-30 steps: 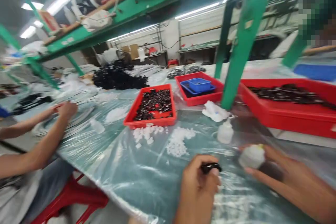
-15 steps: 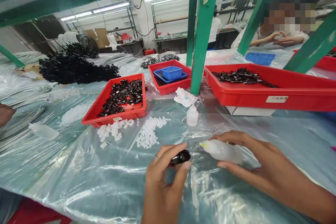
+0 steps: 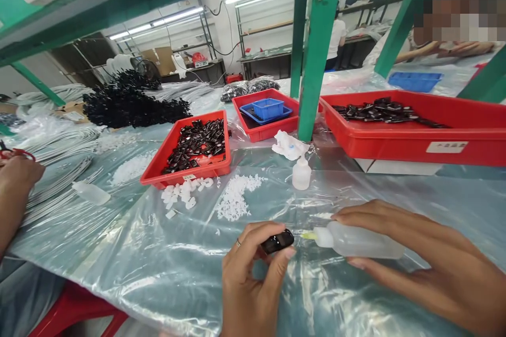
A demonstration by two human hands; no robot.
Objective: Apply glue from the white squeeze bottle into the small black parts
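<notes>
My left hand (image 3: 253, 279) pinches a small glossy black plastic part (image 3: 278, 242) between thumb and fingers. My right hand (image 3: 427, 263) is closed around a translucent squeeze bottle (image 3: 361, 240) lying on its side in the grip. The bottle's thin yellowish tip points left at the black part, with a short gap between them. Beyond my hands, small white pieces (image 3: 237, 197) lie heaped on the plastic sheeting (image 3: 166, 268), with larger white pieces (image 3: 184, 193) to their left. A second small bottle (image 3: 301, 174) stands upright near a crumpled white cloth (image 3: 290, 146).
Red trays (image 3: 185, 176) (image 3: 399, 139) hold many black parts. A green post (image 3: 320, 52) rises between trays. Another person's hand (image 3: 18, 174) holds red-handled scissors at left, near grey cables (image 3: 67, 184) and a lying bottle (image 3: 91, 193). Someone sits across the table at right.
My right hand has turned the bottle more level, its tip now facing the black part. The view has shifted left, bringing more of the neighbour's hand and scissors into sight.
</notes>
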